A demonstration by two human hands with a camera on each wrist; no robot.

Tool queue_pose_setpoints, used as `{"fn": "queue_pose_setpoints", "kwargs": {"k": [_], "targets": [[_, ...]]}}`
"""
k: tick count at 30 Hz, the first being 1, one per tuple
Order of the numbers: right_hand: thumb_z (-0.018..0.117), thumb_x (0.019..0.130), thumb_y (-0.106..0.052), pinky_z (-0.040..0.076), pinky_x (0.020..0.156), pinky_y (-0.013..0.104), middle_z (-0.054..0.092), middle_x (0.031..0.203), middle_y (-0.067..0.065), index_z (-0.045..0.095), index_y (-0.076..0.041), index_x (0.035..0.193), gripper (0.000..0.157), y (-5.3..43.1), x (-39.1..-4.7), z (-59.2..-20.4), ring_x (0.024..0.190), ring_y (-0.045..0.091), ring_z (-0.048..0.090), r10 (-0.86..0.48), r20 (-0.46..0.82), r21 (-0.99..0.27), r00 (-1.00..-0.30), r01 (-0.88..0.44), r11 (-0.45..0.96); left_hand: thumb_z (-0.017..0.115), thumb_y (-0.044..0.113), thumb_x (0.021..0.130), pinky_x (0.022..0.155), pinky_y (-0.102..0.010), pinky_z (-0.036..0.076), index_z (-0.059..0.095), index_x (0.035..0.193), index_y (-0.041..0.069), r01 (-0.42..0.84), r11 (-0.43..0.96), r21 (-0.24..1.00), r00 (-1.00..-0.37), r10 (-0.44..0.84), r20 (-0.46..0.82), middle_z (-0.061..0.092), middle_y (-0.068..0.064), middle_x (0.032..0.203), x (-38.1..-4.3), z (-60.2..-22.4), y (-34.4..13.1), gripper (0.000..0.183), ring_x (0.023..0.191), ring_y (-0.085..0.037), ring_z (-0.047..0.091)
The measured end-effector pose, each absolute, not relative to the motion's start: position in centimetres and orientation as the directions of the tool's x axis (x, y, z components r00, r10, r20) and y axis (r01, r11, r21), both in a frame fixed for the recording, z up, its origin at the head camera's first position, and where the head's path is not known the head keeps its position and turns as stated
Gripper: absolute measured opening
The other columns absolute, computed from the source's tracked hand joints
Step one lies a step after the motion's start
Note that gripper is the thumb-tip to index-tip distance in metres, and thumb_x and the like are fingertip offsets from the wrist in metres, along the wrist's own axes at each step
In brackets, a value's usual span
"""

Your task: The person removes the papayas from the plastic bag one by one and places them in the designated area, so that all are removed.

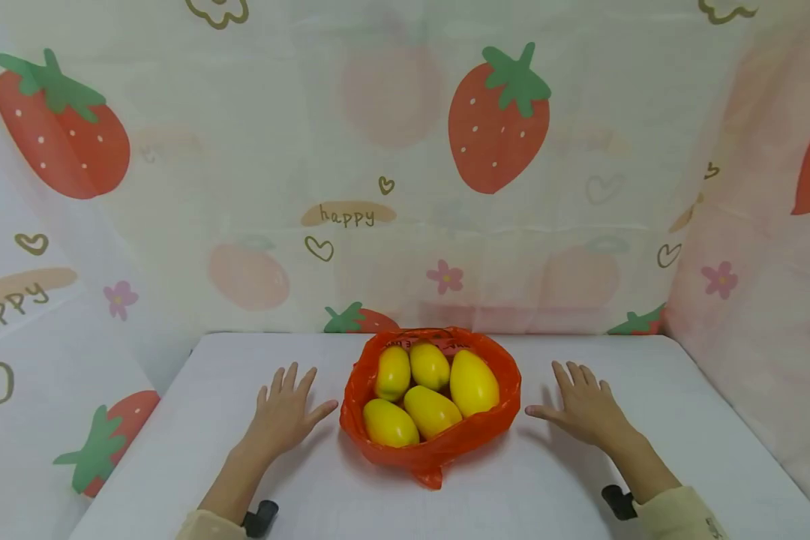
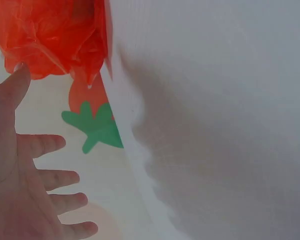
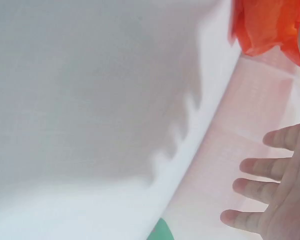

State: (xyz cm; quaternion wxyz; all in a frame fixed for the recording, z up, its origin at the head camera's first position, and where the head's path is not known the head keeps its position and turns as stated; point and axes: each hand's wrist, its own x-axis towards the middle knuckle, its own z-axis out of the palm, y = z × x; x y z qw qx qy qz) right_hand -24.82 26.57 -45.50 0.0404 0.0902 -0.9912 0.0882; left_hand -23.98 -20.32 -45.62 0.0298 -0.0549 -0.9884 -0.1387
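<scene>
A red plastic bag [image 1: 439, 451] stands on the white table with its mouth rolled wide. Several smooth yellow fruits that look like mangoes [image 1: 432, 412] lie inside, their undersides hidden. To the left of the bag is my left hand [image 1: 283, 416], fingers spread and straight, thumb pointing at the bag's side. My right hand [image 1: 590, 409] mirrors it on the other side, also spread, a small gap from the bag. Neither hand holds anything. The left wrist view shows the bag's side [image 2: 55, 35] near the thumb; the right wrist view shows it [image 3: 265, 25] at the upper right.
A white-covered table [image 1: 580, 495] carries the bag. Behind it hangs a pale curtain [image 1: 256, 150] printed with strawberries, hearts and the word "happy", continuing along both sides. Black wrist mounts [image 1: 262, 517] sit by the sleeves.
</scene>
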Motion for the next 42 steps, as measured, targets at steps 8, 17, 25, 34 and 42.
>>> {"fn": "queue_pose_setpoints", "kwargs": {"k": [8, 17, 25, 34, 42], "targets": [[0.058, 0.081, -0.070, 0.031, 0.102, 0.074, 0.040, 0.143, 0.035, 0.035, 0.007, 0.145, 0.103, 26.6, -24.8, -45.2, 0.131, 0.054, 0.036, -0.173, 0.101, -0.184, -0.980, -0.189, 0.964, 0.052, 0.060, 0.091, 0.111, -0.074, 0.019, 0.037, 0.149, 0.005, 0.111, 0.955, 0.276, -0.994, 0.101, 0.049, 0.030, -0.031, 0.153, -23.9, -45.6, -20.3, 0.081, 0.142, -0.053, 0.022], [0.059, 0.083, -0.067, 0.035, 0.101, 0.072, 0.041, 0.142, 0.036, 0.035, 0.008, 0.144, 0.099, 26.7, -24.8, -45.0, 0.130, 0.053, 0.038, -0.177, 0.100, -0.208, -0.979, -0.195, 0.959, 0.049, 0.062, 0.091, 0.111, -0.074, 0.019, 0.034, 0.151, 0.006, 0.117, 0.945, 0.305, -0.993, 0.109, 0.045, 0.029, -0.029, 0.154, -24.3, -45.6, -20.2, 0.083, 0.142, -0.052, 0.022], [0.059, 0.085, -0.063, 0.037, 0.102, 0.069, 0.040, 0.142, 0.037, 0.034, 0.010, 0.144, 0.097, 26.7, -25.0, -44.5, 0.130, 0.053, 0.038, -0.198, 0.112, -0.252, -0.974, -0.220, 0.942, 0.051, 0.057, 0.093, 0.109, -0.074, 0.022, 0.031, 0.151, 0.002, 0.140, 0.922, 0.362, -0.990, 0.129, 0.055, 0.030, -0.031, 0.153, -24.4, -45.3, -20.2, 0.082, 0.141, -0.054, 0.023], [0.058, 0.087, -0.064, 0.034, 0.105, 0.069, 0.035, 0.145, 0.036, 0.029, 0.009, 0.147, 0.098, 26.6, -25.4, -44.0, 0.132, 0.054, 0.035, -0.196, 0.073, -0.353, -0.978, -0.209, 0.912, 0.053, 0.056, 0.093, 0.111, -0.073, 0.020, 0.028, 0.152, 0.003, 0.136, 0.867, 0.478, -0.990, 0.131, 0.043, 0.029, -0.030, 0.154, -24.6, -44.8, -20.0, 0.083, 0.143, -0.051, 0.022], [0.059, 0.087, -0.061, 0.033, 0.105, 0.070, 0.033, 0.147, 0.037, 0.027, 0.008, 0.148, 0.097, 26.2, -25.4, -43.0, 0.133, 0.054, 0.033, -0.196, 0.041, -0.435, -0.980, -0.194, 0.879, 0.053, 0.059, 0.092, 0.113, -0.067, 0.024, 0.026, 0.153, 0.006, 0.117, 0.815, 0.567, -0.991, 0.129, 0.019, 0.029, -0.021, 0.157, -25.0, -44.6, -19.6, 0.086, 0.146, -0.044, 0.021]]}}
